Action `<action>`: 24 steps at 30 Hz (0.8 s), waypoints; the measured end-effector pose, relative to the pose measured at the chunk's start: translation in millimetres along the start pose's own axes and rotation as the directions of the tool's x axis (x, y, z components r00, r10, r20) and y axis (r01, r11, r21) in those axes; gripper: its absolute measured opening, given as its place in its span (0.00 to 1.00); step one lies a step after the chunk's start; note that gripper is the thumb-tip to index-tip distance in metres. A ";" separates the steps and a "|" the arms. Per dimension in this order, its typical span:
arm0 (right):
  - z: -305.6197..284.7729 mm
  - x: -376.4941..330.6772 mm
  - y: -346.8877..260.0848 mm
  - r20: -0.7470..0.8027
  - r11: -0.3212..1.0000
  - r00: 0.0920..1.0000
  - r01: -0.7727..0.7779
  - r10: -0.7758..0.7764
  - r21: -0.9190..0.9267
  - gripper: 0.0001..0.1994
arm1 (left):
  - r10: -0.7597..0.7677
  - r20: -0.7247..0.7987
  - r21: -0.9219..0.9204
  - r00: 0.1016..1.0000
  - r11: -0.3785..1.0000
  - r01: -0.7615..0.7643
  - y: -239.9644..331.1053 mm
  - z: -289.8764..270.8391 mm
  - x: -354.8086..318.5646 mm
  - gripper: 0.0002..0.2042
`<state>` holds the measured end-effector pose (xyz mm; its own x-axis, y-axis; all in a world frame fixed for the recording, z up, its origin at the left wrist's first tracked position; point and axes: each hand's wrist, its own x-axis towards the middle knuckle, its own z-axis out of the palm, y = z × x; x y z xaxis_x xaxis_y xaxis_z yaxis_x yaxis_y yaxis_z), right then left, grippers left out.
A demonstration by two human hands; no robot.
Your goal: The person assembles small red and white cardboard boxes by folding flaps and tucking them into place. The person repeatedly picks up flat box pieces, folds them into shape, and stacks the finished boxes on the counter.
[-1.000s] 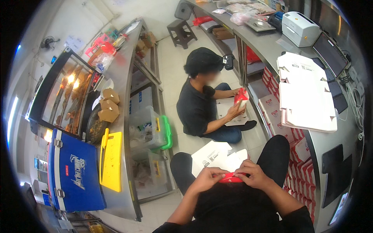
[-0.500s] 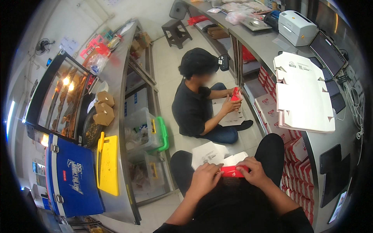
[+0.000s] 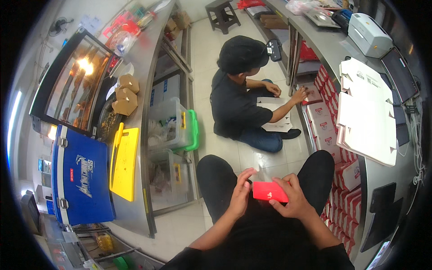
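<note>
Above my lap is a small folding carton (image 3: pixel 269 192) with a red side facing up. My right hand (image 3: pixel 294 198) grips its right end, thumb below and fingers over the top. Beside the carton's left end, my left hand (image 3: pixel 240 196) is held upright with its fingers apart; whether it touches the carton is hard to tell. A pale blurred patch shows just above the carton, between the hands. To my right, a stack of flat white carton blanks (image 3: pixel 366 112) lies on the steel counter (image 3: pixel 344 67).
A co-worker (image 3: pixel 243 103) sits on the floor ahead, one hand at the red-and-white cartons (image 3: pixel 321 121) stacked under the right counter. On the left stand a blue cooler box (image 3: pixel 83 180), a yellow cutting board (image 3: pixel 126 164) with a knife, and plastic bins (image 3: pixel 166 126) below.
The carton's white flaps no longer stick up; its red side faces up. My left hand has come off its front edge. The co-worker's hand has moved right to the stacked cartons.
</note>
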<state>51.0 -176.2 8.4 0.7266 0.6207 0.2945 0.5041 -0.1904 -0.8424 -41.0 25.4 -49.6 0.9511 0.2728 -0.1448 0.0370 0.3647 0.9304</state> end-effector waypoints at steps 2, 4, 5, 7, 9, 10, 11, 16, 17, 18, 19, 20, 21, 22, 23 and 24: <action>3.3 -3.0 3.9 0.030 0.998 0.999 0.033 -0.032 -0.055 0.23 | 0.079 0.083 0.172 0.993 0.981 -0.093 -1.4 -8.6 0.5 0.19; 6.4 -6.1 10.4 0.010 0.995 0.999 0.034 -0.033 -0.094 0.22 | 0.111 0.119 0.235 0.987 0.962 -0.137 -7.0 -14.9 1.3 0.15; 7.3 -7.6 11.0 -0.026 0.993 1.000 0.013 -0.016 -0.119 0.22 | 0.110 0.108 0.215 0.988 0.968 -0.131 -9.9 -16.7 0.4 0.14; 7.9 -10.4 11.1 -0.102 0.985 0.995 -0.035 0.018 -0.169 0.21 | 0.096 0.032 0.078 0.995 0.992 -0.098 -11.2 -14.1 -1.3 0.11; 6.7 -9.8 8.8 -0.260 0.969 0.965 -0.097 0.036 -0.227 0.20 | 0.046 -0.092 -0.161 0.995 0.985 -0.061 -8.7 -4.8 -3.7 0.10; 6.2 -8.7 7.8 -0.337 0.958 0.941 -0.131 0.040 -0.253 0.20 | 0.040 -0.088 -0.224 0.995 0.973 -0.059 -10.3 -3.7 -2.9 0.10; 7.9 -6.8 10.5 -0.387 0.954 0.922 -0.137 0.023 -0.268 0.20 | 0.033 -0.084 -0.287 0.996 0.956 -0.056 -12.4 -3.1 -1.7 0.10; 7.0 -4.2 5.3 -0.259 0.974 0.966 -0.035 -0.025 -0.224 0.19 | -0.079 -0.023 -0.418 0.997 0.906 0.063 -9.4 -2.4 3.8 0.17; 5.9 -4.6 3.9 -0.210 0.976 0.978 -0.023 -0.023 -0.216 0.19 | -0.083 -0.034 -0.461 0.996 0.886 0.058 -4.1 2.3 4.4 0.18; 7.2 -4.6 4.2 -0.201 0.976 0.979 -0.003 -0.042 -0.219 0.20 | -0.087 -0.043 -0.501 0.995 0.864 0.054 2.7 6.9 5.3 0.20; 9.1 -4.4 5.6 -0.193 0.975 0.979 0.017 -0.061 -0.223 0.20 | -0.104 -0.037 -0.523 0.994 0.850 0.069 4.3 8.2 5.7 0.23; 9.9 -4.7 6.2 -0.184 0.973 0.980 0.036 -0.080 -0.226 0.20 | -0.095 -0.002 -0.446 0.995 0.891 0.084 -4.6 3.1 3.6 0.21; 9.9 -4.4 6.5 -0.155 0.975 0.983 0.065 -0.099 -0.214 0.20 | -0.084 0.033 -0.361 0.996 0.928 0.090 -8.5 -0.9 3.0 0.20; 9.8 -4.6 6.6 -0.125 0.975 0.985 0.093 -0.120 -0.202 0.20 | -0.075 0.067 -0.274 0.995 0.957 0.091 -12.2 -3.8 4.5 0.19; 9.5 -4.5 6.7 -0.095 0.975 0.986 0.120 -0.140 -0.189 0.20 | -0.104 0.025 -0.200 0.994 0.974 0.107 -15.6 -3.8 -0.7 0.15; 9.0 -3.6 6.3 -0.087 0.970 0.984 0.133 -0.153 -0.204 0.20 | -0.105 0.041 -0.110 0.994 0.988 0.109 -21.3 -7.0 1.5 0.15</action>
<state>47.3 -172.8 -2.0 0.6787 0.5737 0.4585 0.6807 -0.2570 -0.6860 -42.5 24.2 -71.9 0.9537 0.1967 -0.2276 0.1062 0.4878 0.8665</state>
